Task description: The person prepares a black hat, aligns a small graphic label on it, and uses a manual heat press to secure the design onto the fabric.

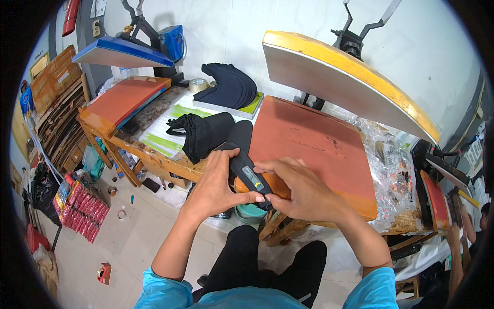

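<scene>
Both hands hold a narrow black cloth piece [239, 164] in front of me, over the table's front edge. On it is a small grey and yellow printed patch. My left hand [213, 183] grips its left side, thumb at the lower end and fingers at the upper part. My right hand [303, 188] pinches its right and lower edge between thumb and fingers. Just beyond lie a flat black cloth piece [241, 135] and a folded black cloth bundle [208, 131]. To the right of the hands is the orange-red bed [314, 144] of a heat press.
The press's yellow-edged upper plate [350, 77] is raised above its bed. A stack of black cloth pieces [226, 87] and a tape roll [197, 85] sit farther back. A blue press [123, 51] stands left, clear plastic bags [388, 170] right. Another person's arm [455, 257] shows far right.
</scene>
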Demonstrator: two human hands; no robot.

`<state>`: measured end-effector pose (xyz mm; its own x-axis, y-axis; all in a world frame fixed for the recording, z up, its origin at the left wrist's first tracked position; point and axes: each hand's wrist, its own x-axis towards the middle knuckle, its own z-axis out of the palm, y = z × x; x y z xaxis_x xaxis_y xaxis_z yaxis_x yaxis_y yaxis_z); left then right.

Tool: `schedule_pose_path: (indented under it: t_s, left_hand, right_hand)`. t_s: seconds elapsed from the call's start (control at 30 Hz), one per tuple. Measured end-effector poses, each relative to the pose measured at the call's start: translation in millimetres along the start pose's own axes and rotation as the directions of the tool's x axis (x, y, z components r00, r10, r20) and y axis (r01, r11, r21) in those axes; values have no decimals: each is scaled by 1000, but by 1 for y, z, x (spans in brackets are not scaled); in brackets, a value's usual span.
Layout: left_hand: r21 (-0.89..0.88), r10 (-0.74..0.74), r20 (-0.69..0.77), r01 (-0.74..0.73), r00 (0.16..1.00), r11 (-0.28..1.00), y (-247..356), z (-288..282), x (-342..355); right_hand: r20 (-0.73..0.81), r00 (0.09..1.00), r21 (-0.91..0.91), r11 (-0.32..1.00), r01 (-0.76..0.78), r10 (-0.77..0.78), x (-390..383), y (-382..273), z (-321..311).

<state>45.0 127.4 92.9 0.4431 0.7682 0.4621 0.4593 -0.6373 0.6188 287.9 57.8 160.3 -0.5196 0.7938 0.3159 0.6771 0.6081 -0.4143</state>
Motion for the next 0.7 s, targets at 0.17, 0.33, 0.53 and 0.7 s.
schedule_pose_path:
  t_s: [0.17, 0.33, 0.53, 0.7]
  left_hand:
    - [12, -10, 9, 10, 1000, 1000, 0, -1, 1]
    - [9, -1, 7, 1, 1000, 1000, -1, 0, 1]
    - [20, -1, 8, 1, 1000, 1000, 2, -2, 0]
    - [21, -16, 2, 16, 1000, 1000, 6, -2, 1]
  right_hand:
    - [18, 1000, 2, 1000, 1, -1, -1, -1, 1]
    - [32, 999, -10, 1000, -15, 16, 0, -1, -1]
    - [34, 999, 6, 1000, -23, 23, 0, -1, 0]
    - [29, 999, -4, 1000, -14, 14, -1, -1, 1]
